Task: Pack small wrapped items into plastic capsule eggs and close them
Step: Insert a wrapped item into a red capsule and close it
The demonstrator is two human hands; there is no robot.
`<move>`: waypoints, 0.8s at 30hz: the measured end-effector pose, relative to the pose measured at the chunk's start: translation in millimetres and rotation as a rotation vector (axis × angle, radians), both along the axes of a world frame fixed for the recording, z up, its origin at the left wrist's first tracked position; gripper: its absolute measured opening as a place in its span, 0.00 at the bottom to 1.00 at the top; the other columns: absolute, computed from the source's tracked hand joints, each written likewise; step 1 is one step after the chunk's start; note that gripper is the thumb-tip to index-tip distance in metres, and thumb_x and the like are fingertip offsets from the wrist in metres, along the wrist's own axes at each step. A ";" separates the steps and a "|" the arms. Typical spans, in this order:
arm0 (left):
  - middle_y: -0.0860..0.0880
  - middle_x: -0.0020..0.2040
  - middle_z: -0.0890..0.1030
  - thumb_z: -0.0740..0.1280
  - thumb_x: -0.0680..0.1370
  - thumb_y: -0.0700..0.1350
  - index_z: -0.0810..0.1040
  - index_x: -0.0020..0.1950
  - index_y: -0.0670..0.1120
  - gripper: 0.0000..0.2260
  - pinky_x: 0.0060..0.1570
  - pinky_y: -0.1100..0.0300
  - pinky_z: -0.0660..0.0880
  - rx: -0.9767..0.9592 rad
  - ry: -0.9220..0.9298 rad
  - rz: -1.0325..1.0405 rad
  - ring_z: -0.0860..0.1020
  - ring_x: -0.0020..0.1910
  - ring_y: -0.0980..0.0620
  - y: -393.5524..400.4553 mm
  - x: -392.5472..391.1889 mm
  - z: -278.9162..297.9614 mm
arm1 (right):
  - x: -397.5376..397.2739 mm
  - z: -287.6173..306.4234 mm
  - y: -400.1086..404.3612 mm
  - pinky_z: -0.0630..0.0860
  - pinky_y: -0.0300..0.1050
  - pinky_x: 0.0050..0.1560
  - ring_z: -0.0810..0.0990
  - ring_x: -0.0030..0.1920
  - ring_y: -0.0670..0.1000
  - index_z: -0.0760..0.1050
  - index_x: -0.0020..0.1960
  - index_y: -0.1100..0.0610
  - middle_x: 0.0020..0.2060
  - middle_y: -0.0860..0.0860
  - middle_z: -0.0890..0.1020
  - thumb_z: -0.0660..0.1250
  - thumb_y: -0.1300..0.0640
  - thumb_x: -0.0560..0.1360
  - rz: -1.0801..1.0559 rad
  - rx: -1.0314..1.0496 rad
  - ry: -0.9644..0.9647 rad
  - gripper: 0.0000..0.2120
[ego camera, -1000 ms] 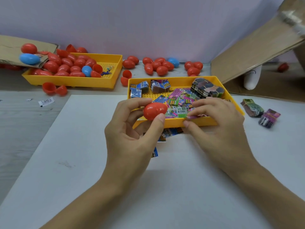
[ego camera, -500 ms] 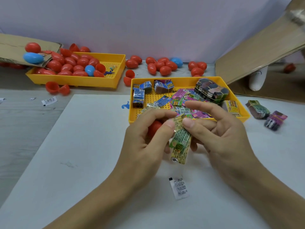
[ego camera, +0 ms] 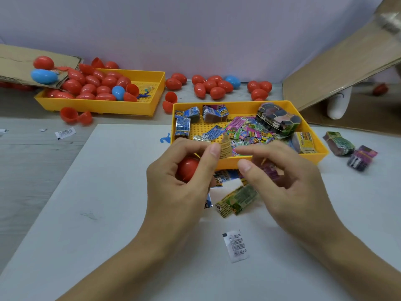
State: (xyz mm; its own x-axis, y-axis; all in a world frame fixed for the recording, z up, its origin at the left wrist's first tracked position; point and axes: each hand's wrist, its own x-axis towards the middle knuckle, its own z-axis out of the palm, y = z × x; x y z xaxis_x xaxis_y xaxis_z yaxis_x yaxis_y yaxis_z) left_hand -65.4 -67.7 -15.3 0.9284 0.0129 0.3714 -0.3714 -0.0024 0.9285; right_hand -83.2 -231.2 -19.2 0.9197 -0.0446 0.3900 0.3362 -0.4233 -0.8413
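- the left hand [ego camera: 178, 183] curled round a red capsule egg [ego camera: 188, 168], thumb and forefinger also pinching a small tan wrapped item [ego camera: 225, 148]
- the right hand [ego camera: 282, 183] hovered beside it, fingers loosely bent, holding nothing i could make out
- both were above the desk [ego camera: 108, 213], just before the yellow tray [ego camera: 269, 162] of wrapped items; a green packet [ego camera: 237, 200] lay beneath them

Head-worn view, facing forward-down, close above hands [ego camera: 227, 181]
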 end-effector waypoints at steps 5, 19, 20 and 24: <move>0.53 0.32 0.76 0.71 0.75 0.48 0.80 0.41 0.45 0.08 0.27 0.68 0.71 0.000 0.005 -0.026 0.76 0.29 0.57 -1.4 -3.7 1.1 | 0.1 4.6 -2.4 0.75 0.45 0.33 0.74 0.46 0.49 0.76 0.64 0.41 0.54 0.41 0.71 0.71 0.53 0.72 0.004 -0.039 -0.098 0.21; 0.46 0.23 0.71 0.69 0.78 0.53 0.76 0.32 0.45 0.18 0.26 0.66 0.69 -0.040 0.055 -0.143 0.70 0.22 0.54 -3.6 -3.0 -0.6 | -2.1 6.7 0.7 0.77 0.57 0.36 0.82 0.41 0.53 0.84 0.47 0.52 0.39 0.48 0.83 0.71 0.59 0.73 0.107 0.097 -0.014 0.05; 0.47 0.23 0.72 0.69 0.78 0.53 0.75 0.31 0.46 0.18 0.26 0.67 0.69 -0.030 0.047 -0.148 0.70 0.22 0.54 -3.9 -3.0 -0.7 | -2.2 7.6 1.0 0.77 0.56 0.36 0.82 0.39 0.52 0.84 0.46 0.53 0.38 0.48 0.83 0.70 0.58 0.73 0.095 0.092 0.000 0.04; 0.45 0.26 0.72 0.65 0.77 0.57 0.77 0.35 0.46 0.17 0.24 0.66 0.66 -0.103 0.108 -0.209 0.71 0.22 0.51 -2.8 -3.3 -0.9 | -2.3 12.7 2.9 0.73 0.36 0.29 0.76 0.30 0.43 0.83 0.40 0.53 0.29 0.45 0.79 0.73 0.56 0.71 0.099 0.230 0.130 0.01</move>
State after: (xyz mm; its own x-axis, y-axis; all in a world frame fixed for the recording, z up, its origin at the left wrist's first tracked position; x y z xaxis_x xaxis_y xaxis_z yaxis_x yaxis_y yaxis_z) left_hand -68.6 -70.5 -16.2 0.9490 -0.1512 0.2766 -0.2526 0.1604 0.9542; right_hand -85.6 -228.3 -6.6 0.9656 -0.0254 0.2590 0.2499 -0.1868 -0.9501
